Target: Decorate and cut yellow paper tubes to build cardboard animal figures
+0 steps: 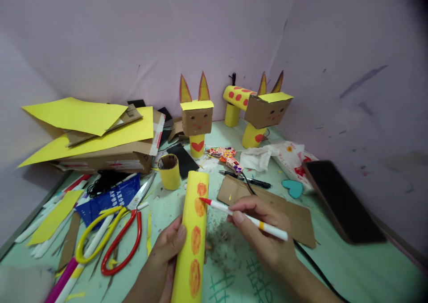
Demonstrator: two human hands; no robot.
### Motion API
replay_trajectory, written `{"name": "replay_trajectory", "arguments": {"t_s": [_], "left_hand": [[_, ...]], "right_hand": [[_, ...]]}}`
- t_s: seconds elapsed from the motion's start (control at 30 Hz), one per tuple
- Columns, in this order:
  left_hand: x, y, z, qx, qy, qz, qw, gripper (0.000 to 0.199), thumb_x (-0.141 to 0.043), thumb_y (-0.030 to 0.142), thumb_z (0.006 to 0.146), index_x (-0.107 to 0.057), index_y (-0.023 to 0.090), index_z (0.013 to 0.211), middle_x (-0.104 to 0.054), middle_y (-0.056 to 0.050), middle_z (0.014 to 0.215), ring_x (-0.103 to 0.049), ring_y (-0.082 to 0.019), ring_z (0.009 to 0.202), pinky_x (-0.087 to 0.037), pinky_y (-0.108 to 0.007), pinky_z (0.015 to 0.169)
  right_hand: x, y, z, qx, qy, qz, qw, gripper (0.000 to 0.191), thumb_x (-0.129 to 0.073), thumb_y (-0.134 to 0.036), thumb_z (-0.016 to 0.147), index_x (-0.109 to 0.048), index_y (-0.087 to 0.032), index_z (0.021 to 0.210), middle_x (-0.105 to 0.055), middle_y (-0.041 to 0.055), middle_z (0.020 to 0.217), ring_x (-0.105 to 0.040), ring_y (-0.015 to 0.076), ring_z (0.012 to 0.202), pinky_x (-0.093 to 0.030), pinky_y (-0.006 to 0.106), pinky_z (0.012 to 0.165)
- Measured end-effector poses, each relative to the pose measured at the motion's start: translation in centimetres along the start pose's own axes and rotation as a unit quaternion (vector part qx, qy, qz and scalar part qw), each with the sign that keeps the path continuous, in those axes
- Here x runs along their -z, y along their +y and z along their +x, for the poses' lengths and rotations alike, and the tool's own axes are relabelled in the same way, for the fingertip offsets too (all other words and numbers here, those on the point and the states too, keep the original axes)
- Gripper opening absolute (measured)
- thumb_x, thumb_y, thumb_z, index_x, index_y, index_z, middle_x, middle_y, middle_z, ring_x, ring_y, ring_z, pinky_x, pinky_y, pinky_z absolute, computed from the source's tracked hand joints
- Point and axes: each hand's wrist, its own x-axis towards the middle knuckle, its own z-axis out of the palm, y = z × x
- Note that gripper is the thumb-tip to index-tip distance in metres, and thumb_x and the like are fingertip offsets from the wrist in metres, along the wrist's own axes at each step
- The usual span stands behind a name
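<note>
My left hand (pixel 172 245) is closed around the lower half of a long yellow paper-covered tube (pixel 185 236), which tilts up away from me. A row of orange-red oval spots runs along its upper side. In my right hand (pixel 264 231) is a white felt-tip marker (pixel 247 218) with a red tip. That tip touches the tube at the second spot from the far end. Beyond the tube's far end stands a short yellow tube (pixel 169 178), its brown cardboard inside showing.
Behind stand a cardboard animal head (pixel 197 121) on a yellow tube and a spotted cardboard animal (pixel 267 111). Scissors (pixel 122 231), loose markers and yellow sheets (pixel 76 115) lie left. At right are cardboard (pixel 301 222), a phone (pixel 344 200), a flowered glue gun (pixel 227 155) and its black cable.
</note>
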Motion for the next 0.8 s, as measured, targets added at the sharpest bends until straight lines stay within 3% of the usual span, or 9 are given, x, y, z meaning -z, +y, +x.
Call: {"name": "replay_trajectory", "arguments": {"t_s": [0.6, 0.8], "left_hand": [[0.01, 0.13, 0.11, 0.017, -0.002, -0.004, 1.0, 0.028, -0.068, 0.028, 0.07, -0.064, 0.014, 0.095, -0.068, -0.008, 0.072, -0.062, -0.018, 0.06, -0.052, -0.029, 0.059], [0.15, 0.35, 0.28, 0.045, 0.029, -0.013, 0.998, 0.021, -0.064, 0.029, 0.074, -0.064, 0.012, 0.086, -0.068, -0.008, 0.068, -0.063, -0.018, 0.054, -0.051, -0.027, 0.052]], "right_hand": [[0.01, 0.0, -0.05, -0.017, -0.009, -0.007, 1.0, 0.012, -0.057, -0.027, 0.076, -0.064, -0.019, 0.071, -0.063, 0.0009, 0.058, -0.057, 0.0135, 0.051, -0.04, 0.021, 0.044], [0.53, 0.06, -0.17, 0.006, -0.089, 0.043, 0.995, 0.012, -0.055, -0.023, 0.074, -0.062, -0.018, 0.065, -0.061, 0.0007, 0.056, -0.055, 0.0125, 0.051, -0.04, 0.02, 0.046]]}}
